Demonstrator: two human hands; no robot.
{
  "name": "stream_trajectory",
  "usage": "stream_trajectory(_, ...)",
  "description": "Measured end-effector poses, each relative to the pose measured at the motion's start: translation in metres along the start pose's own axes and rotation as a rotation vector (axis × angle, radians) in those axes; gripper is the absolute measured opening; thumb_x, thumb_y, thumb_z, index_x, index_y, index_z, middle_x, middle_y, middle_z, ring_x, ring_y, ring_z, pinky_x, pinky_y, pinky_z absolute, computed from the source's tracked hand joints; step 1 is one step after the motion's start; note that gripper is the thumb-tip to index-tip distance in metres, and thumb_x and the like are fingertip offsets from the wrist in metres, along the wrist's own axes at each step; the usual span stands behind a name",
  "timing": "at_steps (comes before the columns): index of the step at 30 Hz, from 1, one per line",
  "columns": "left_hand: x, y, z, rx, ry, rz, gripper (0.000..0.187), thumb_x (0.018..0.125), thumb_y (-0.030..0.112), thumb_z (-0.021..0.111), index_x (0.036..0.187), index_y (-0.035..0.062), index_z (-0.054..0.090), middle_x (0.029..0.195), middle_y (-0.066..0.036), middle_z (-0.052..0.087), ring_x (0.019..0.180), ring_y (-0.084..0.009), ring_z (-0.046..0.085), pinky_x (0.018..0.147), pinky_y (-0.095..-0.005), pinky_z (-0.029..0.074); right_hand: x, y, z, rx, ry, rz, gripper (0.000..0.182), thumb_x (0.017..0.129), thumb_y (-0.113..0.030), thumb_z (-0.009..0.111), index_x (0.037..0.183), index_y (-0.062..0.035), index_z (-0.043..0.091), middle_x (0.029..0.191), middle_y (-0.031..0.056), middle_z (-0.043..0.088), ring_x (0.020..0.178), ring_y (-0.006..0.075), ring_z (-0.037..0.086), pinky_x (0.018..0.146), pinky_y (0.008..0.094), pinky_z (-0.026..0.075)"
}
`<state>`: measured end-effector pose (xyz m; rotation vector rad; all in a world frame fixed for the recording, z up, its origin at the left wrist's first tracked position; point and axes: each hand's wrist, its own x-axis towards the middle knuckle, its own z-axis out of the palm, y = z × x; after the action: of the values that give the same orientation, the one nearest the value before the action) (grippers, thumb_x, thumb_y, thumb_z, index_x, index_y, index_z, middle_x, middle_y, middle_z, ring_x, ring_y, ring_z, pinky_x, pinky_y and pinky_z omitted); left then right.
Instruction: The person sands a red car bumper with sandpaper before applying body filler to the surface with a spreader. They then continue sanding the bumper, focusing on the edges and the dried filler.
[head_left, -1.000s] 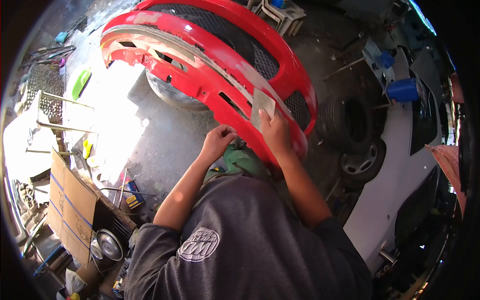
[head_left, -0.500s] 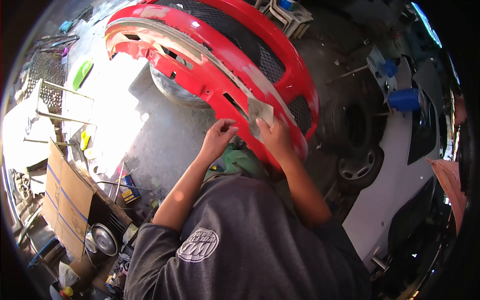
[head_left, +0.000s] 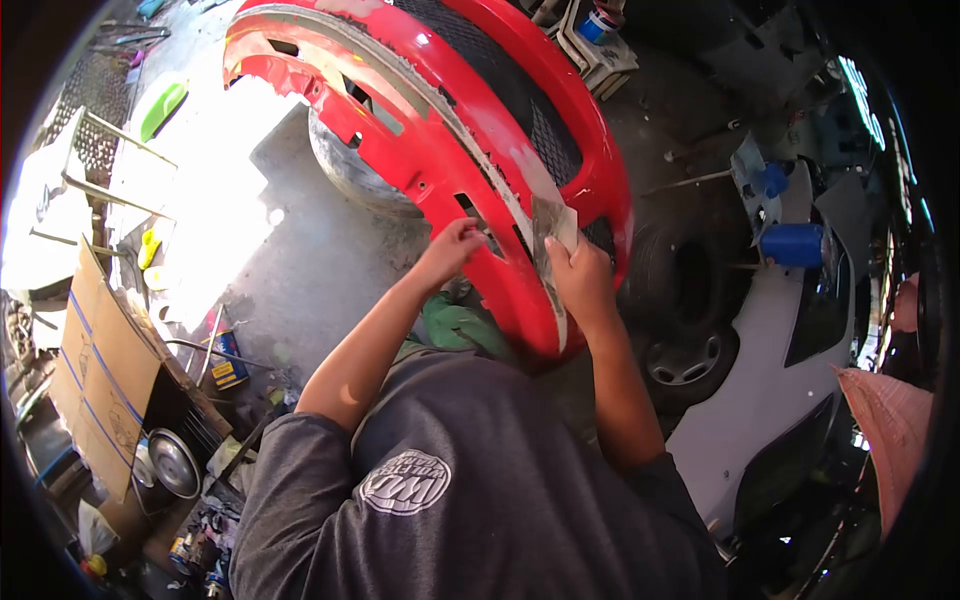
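A red car bumper (head_left: 460,150) with dull grey patches and a pale strip along its ridge stretches in front of me. My right hand (head_left: 582,278) grips a folded, grey-beige piece of sandpaper (head_left: 553,228), thumb on top, over the near end of the bumper. Beside a slot in the bumper's inner edge is my left hand (head_left: 452,250), its fingers curled and pinched together. Whatever those fingertips hold, if anything, is too small to make out.
Beneath the bumper is a round grey support (head_left: 350,165). Tires (head_left: 690,265) and a light-coloured car panel (head_left: 745,375) lie to the right, with a blue container (head_left: 793,245). Cardboard (head_left: 100,375) and a blue-yellow can (head_left: 228,358) are at left. A stool (head_left: 600,62) stands behind.
My left hand has moved up and right toward the bumper's slot, its fingers closer together. The right hand, still with the sandpaper, appears slightly farther right. The view has shifted a little.
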<state>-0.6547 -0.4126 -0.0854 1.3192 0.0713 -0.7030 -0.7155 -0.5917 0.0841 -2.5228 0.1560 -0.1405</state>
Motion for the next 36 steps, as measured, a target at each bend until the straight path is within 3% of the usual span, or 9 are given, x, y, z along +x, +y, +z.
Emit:
stream_trajectory(1,-0.002,-0.003,0.016,0.007,0.039,0.026,0.063,0.101,0.049,0.057,0.137,-0.0016,0.05,0.117,-0.01,0.064,0.105,-0.0188,0.062,0.09,-0.0331,0.05,0.004,-0.001,0.001,-0.024,-0.006,-0.032,0.027,0.097,-0.02,0.061,0.108,0.0031,0.066,0.091,0.0285,0.068,0.09,0.0474,0.066,0.075,0.0509,0.053)
stream_trajectory(2,0.005,-0.006,0.019,-0.104,-0.04,-0.041,0.077,0.099,0.052,0.06,0.15,0.0005,0.034,0.132,-0.01,0.055,0.117,-0.0193,0.055,0.097,-0.0344,0.048,0.008,-0.002,0.002,-0.048,-0.01,-0.063,0.027,0.097,-0.02,0.06,0.11,0.0022,0.065,0.09,0.0285,0.068,0.088,0.0481,0.065,0.074,0.0524,0.053)
stream_trajectory(8,0.021,-0.012,0.024,-0.437,-0.104,-0.051,0.049,0.103,0.045,0.057,0.132,0.0059,0.051,0.118,-0.004,0.057,0.103,-0.0146,0.056,0.095,-0.0312,0.049,0.026,-0.008,0.014,-0.171,-0.013,-0.103,0.024,0.097,-0.02,0.058,0.104,0.0017,0.064,0.085,0.0283,0.067,0.081,0.0484,0.065,0.071,0.0554,0.052)
stream_trajectory(11,0.021,-0.005,0.024,-0.377,-0.067,-0.09,0.039,0.105,0.043,0.054,0.122,0.0074,0.054,0.111,-0.003,0.056,0.099,-0.0147,0.057,0.092,-0.0323,0.052,0.028,-0.01,0.014,-0.148,0.007,-0.127,0.024,0.097,-0.02,0.058,0.099,0.0025,0.063,0.084,0.0287,0.066,0.079,0.0488,0.065,0.071,0.056,0.052)
stream_trajectory(29,0.019,-0.005,0.028,-0.38,-0.021,-0.081,0.032,0.105,0.041,0.054,0.116,0.0113,0.058,0.105,0.001,0.06,0.095,-0.0105,0.058,0.087,-0.0295,0.053,0.034,-0.022,0.027,-0.138,0.042,-0.132,0.021,0.099,-0.017,0.055,0.093,0.0033,0.06,0.08,0.0273,0.065,0.078,0.0481,0.065,0.069,0.0557,0.051)
stream_trajectory(32,0.016,-0.002,0.031,-0.404,0.017,-0.049,0.031,0.105,0.04,0.056,0.11,0.0092,0.057,0.093,0.002,0.056,0.086,-0.008,0.056,0.085,-0.0308,0.053,0.035,-0.024,0.026,-0.141,0.027,-0.115,0.021,0.099,-0.017,0.055,0.093,0.0032,0.06,0.08,0.0274,0.065,0.077,0.0484,0.065,0.068,0.056,0.051)
stream_trajectory(36,0.024,-0.012,0.027,-0.375,-0.021,-0.067,0.032,0.105,0.041,0.054,0.116,0.0115,0.059,0.104,0.002,0.06,0.093,-0.0103,0.058,0.087,-0.0291,0.053,0.051,-0.033,0.029,-0.15,0.035,-0.13,0.021,0.098,-0.016,0.055,0.096,0.0035,0.061,0.081,0.0278,0.066,0.076,0.0492,0.064,0.068,0.0563,0.051)
